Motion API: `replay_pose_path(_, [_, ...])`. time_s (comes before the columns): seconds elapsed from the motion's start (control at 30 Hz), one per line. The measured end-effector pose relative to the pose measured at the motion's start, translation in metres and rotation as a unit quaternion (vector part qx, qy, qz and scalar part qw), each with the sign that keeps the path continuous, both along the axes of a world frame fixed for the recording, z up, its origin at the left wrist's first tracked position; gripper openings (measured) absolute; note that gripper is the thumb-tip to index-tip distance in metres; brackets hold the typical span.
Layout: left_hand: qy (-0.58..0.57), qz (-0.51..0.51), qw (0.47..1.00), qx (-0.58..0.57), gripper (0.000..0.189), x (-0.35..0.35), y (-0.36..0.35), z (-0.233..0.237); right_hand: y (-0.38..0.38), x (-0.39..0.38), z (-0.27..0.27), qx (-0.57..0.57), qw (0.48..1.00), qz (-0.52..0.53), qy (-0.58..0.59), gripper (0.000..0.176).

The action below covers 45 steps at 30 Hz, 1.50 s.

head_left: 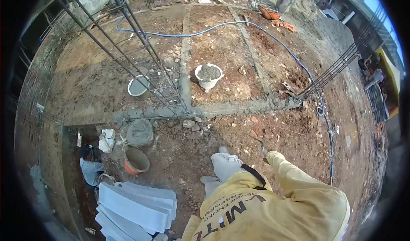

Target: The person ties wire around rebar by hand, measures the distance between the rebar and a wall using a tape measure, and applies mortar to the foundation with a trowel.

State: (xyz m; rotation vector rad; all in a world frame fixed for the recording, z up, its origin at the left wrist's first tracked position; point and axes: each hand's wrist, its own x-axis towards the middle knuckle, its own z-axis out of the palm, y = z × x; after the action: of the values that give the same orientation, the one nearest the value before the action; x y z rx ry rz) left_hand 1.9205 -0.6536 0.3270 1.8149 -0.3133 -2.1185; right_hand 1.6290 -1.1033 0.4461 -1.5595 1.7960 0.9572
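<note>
My right hand [266, 159], small and dark at the end of the yellow sleeve [284, 168], is closed around the handle of a trowel [262, 145]. The trowel's thin blade points up and left over reddish soil with stones. My left hand is out of sight; only part of its yellow sleeve [192, 227] shows at the bottom edge. Ahead stands a white bucket [208, 84] heaped with grey mortar, and left of it another white bucket [138, 93] holds wet grey mortar.
Steel rebar columns [128, 40] [337, 74] rise from a low mortar-covered beam [235, 108]. A blue hose [282, 46] curves across the ground. At left are an orange bucket [129, 169], white sheets [132, 204] and a crouching person [90, 172] in a trench.
</note>
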Motion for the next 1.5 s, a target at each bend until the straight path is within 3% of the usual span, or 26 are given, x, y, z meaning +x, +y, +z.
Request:
replay_pose_path(0.1, [-0.015, -0.056, 0.998, 0.024, 0.038, 0.013, 0.005, 0.007, 0.068, -0.121, -0.013, -0.007, 0.987, -0.162, -0.002, 0.057])
replay_pose_path(0.2, [-0.026, -0.118, 0.992, 0.043, 0.037, 0.030, -0.001, 0.012, 0.150, -0.194, -0.023, 0.000, 0.955, -0.297, -0.008, 0.058])
replay_pose_path(0.37, [-0.059, -0.224, 0.971, 0.058, 0.035, 0.050, -0.061, 0.014, 0.262, -0.240, -0.044, 0.028, 0.894, -0.444, -0.056, 0.058])
replay_pose_path(0.5, [-0.110, -0.265, 0.955, 0.075, 0.033, 0.041, -0.132, 0.015, 0.301, -0.257, -0.071, 0.043, 0.855, -0.504, -0.116, 0.058])
replay_pose_path(0.6, [-0.155, -0.206, 0.960, 0.108, 0.025, 0.015, -0.176, 0.005, 0.300, -0.286, -0.095, 0.046, 0.839, -0.518, -0.158, 0.058])
replay_pose_path(0.7, [-0.186, -0.254, 0.949, -0.025, 0.039, -0.063, -0.220, 0.030, 0.276, -0.330, -0.111, 0.021, 0.830, -0.522, -0.196, 0.058])
replay_pose_path(0.77, [-0.098, -0.153, 0.983, 0.012, 0.040, -0.103, -0.223, -0.001, 0.256, -0.363, -0.116, -0.009, 0.820, -0.531, -0.216, 0.058])
replay_pose_path(0.8, [-0.111, -0.161, 0.980, -0.021, 0.038, -0.134, -0.230, 0.007, 0.245, -0.378, -0.117, -0.024, 0.811, -0.539, -0.227, 0.059])
replay_pose_path(0.93, [-0.245, -0.264, 0.916, -0.180, 0.035, -0.267, -0.286, 0.138, 0.220, -0.433, -0.115, -0.080, 0.767, -0.582, -0.259, 0.059])
replay_pose_path(1.0, [-0.258, -0.283, 0.919, -0.090, 0.057, -0.236, -0.303, 0.048, 0.218, -0.450, -0.117, -0.089, 0.750, -0.599, -0.266, 0.059])
replay_pose_path(1.03, [-0.217, -0.269, 0.936, -0.071, 0.064, -0.260, -0.319, 0.088, 0.220, -0.458, -0.120, -0.091, 0.743, -0.607, -0.267, 0.059])
replay_pose_path(1.17, [-0.254, -0.370, 0.879, -0.160, 0.068, -0.289, -0.345, 0.066, 0.239, -0.470, -0.136, -0.065, 0.720, -0.639, -0.264, 0.059])
replay_pose_path(1.27, [-0.313, -0.407, 0.837, -0.191, 0.062, -0.339, -0.383, 0.123, 0.269, -0.464, -0.145, -0.022, 0.711, -0.657, -0.248, 0.059])
replay_pose_path(1.33, [-0.276, -0.418, 0.853, -0.146, 0.070, -0.357, -0.410, 0.138, 0.283, -0.458, -0.147, 0.015, 0.704, -0.670, -0.237, 0.059])
replay_pose_path(1.5, [-0.269, -0.472, 0.828, -0.138, 0.073, -0.385, -0.475, 0.124, 0.284, -0.444, -0.153, 0.086, 0.675, -0.702, -0.212, 0.060])
